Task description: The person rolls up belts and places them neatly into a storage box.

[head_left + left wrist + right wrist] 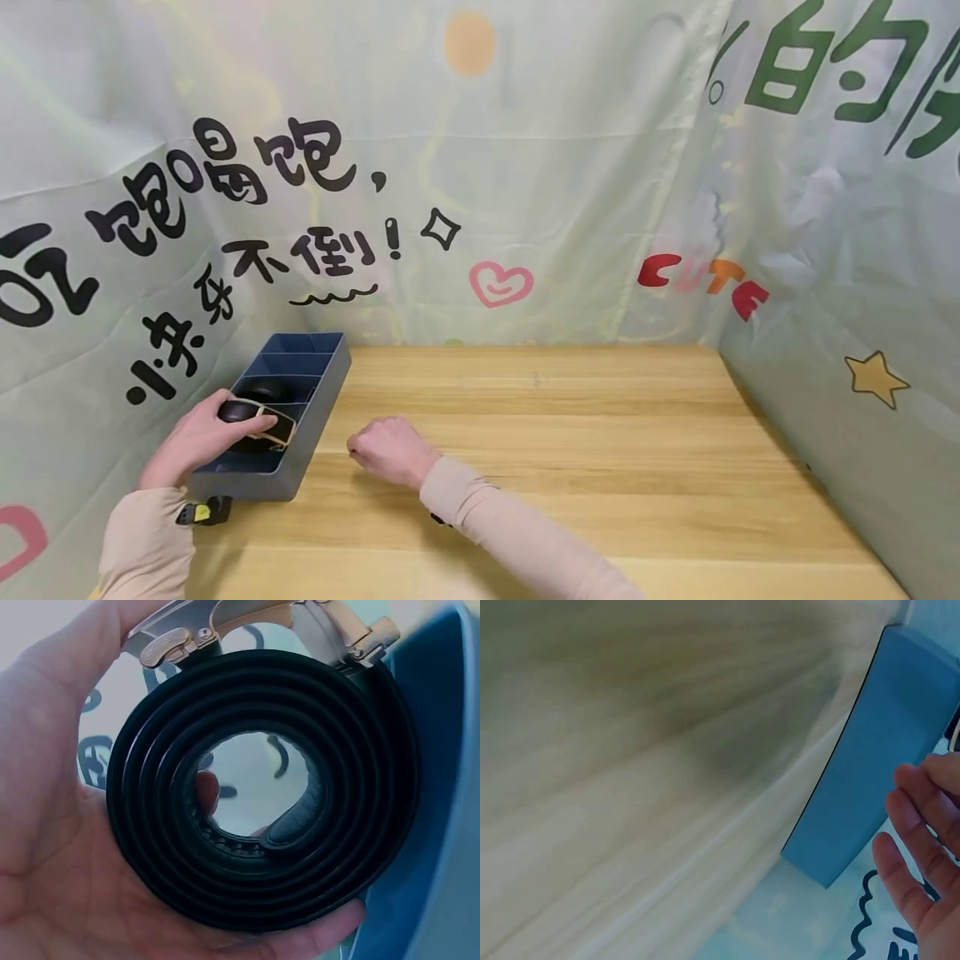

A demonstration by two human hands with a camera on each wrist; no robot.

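Note:
My left hand (197,437) grips a coiled black belt (142,795) with a shiny gold-toned buckle (337,634). In the head view, hand and belt are at the near part of a blue-grey divided box (309,440). The left wrist view shows the coil face-on, fingers curled round its outside and one fingertip visible through its central hole. My right hand (393,450) is over the table, right of the box, holding nothing. Its fingers (904,877) are loosely bent in the right wrist view.
Another rounded black item (266,390), partly hidden, lies in a middle compartment of the box. The wooden table (570,433) extends to the right. Printed fabric (570,192) encloses the table's back and sides.

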